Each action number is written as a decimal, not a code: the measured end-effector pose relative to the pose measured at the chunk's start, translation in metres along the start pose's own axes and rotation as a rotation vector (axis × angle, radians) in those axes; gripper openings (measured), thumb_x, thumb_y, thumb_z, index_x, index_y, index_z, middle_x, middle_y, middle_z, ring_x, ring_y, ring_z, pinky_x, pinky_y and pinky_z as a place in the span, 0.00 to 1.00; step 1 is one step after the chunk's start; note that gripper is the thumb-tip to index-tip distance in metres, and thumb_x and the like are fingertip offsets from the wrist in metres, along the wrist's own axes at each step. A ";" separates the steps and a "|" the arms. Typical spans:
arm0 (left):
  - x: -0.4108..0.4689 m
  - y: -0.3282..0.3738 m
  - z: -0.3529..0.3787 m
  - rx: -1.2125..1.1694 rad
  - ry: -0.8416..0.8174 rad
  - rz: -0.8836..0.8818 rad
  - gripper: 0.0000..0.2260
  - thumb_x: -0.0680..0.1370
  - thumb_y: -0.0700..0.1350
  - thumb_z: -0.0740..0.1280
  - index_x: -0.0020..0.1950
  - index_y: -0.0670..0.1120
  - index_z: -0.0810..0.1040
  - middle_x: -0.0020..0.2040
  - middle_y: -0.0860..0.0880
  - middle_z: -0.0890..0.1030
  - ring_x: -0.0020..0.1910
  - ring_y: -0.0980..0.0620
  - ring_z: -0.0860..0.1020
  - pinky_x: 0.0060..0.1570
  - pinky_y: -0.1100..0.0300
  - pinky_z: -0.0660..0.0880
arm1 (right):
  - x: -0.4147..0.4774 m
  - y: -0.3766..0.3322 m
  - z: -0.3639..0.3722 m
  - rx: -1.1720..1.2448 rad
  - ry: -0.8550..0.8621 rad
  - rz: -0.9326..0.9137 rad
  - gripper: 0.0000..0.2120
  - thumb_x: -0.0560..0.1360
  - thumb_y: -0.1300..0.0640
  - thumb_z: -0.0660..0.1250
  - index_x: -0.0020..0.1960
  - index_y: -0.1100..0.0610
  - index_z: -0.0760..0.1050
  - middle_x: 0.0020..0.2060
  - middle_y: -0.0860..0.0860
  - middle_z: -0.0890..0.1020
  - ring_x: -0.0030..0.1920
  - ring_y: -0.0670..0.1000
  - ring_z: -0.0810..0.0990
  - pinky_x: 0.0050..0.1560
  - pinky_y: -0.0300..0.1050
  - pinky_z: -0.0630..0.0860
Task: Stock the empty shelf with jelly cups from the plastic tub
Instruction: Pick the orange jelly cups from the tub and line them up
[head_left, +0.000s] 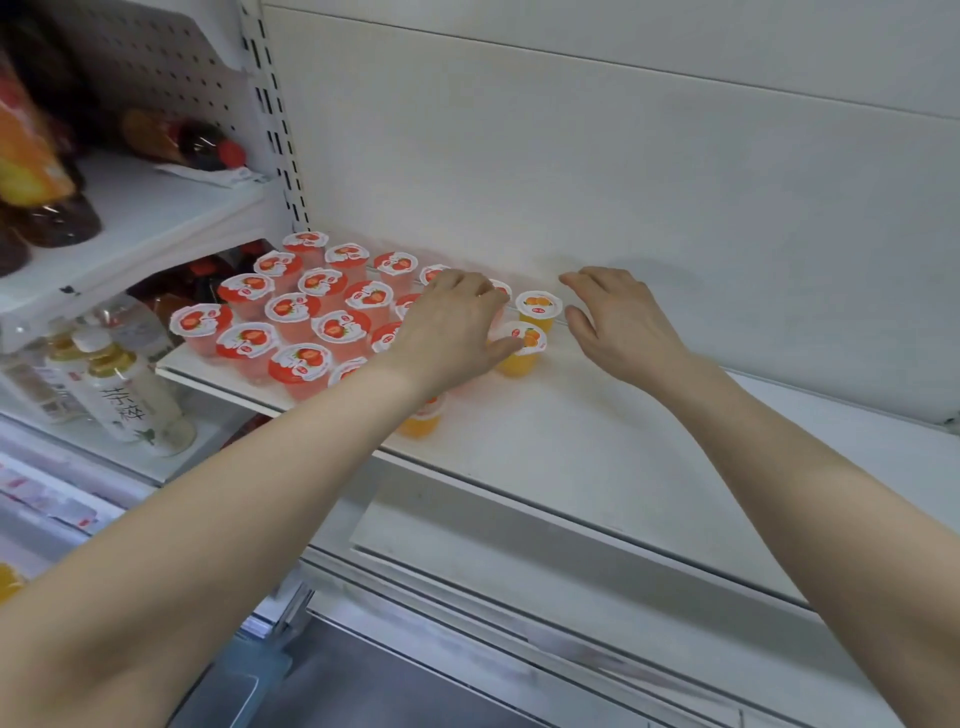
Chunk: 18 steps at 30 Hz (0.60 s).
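Left of the hands: dark bottles (200, 145) on upper side shelf (156, 208); pale labelled bottles (122, 395) below it.

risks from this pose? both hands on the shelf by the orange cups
1. The left hand lies over the red-lidded cups, thumb against an orange cup; a sideways nudge might tip tightly packed neighbours.
2. One orange cup sits half hidden under the left forearm near the shelf front edge; pulling the arm back may sweep it off.
3. The right hand hovers open beside the rear orange cup and may bump it.
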<state>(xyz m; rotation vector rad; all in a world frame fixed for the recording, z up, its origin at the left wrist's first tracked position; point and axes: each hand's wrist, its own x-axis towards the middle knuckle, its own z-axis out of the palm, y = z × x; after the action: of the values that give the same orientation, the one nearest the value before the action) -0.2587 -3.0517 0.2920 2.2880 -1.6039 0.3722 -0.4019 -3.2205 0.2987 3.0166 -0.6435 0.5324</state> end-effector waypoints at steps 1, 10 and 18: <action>-0.005 -0.005 -0.006 -0.001 0.016 0.002 0.25 0.76 0.60 0.63 0.66 0.46 0.76 0.60 0.44 0.78 0.62 0.41 0.72 0.61 0.50 0.68 | -0.001 -0.005 -0.002 -0.011 0.004 -0.008 0.22 0.78 0.52 0.56 0.69 0.59 0.71 0.63 0.58 0.76 0.63 0.62 0.72 0.61 0.56 0.68; -0.085 -0.070 -0.063 0.039 0.099 -0.029 0.22 0.77 0.54 0.66 0.68 0.45 0.74 0.63 0.42 0.77 0.63 0.40 0.71 0.62 0.47 0.68 | -0.023 -0.097 -0.020 -0.041 0.062 -0.088 0.25 0.78 0.46 0.53 0.68 0.58 0.72 0.61 0.57 0.77 0.62 0.61 0.73 0.61 0.55 0.69; -0.203 -0.151 -0.111 0.076 0.192 -0.066 0.23 0.77 0.57 0.61 0.67 0.46 0.74 0.60 0.46 0.77 0.62 0.43 0.71 0.62 0.51 0.68 | -0.040 -0.234 -0.011 -0.038 0.185 -0.253 0.23 0.79 0.47 0.58 0.67 0.60 0.73 0.60 0.59 0.78 0.60 0.62 0.75 0.61 0.57 0.71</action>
<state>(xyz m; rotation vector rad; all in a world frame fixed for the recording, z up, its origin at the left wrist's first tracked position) -0.1880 -2.7852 0.2978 2.2757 -1.4396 0.6262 -0.3462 -2.9894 0.3102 2.9039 -0.2548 0.7607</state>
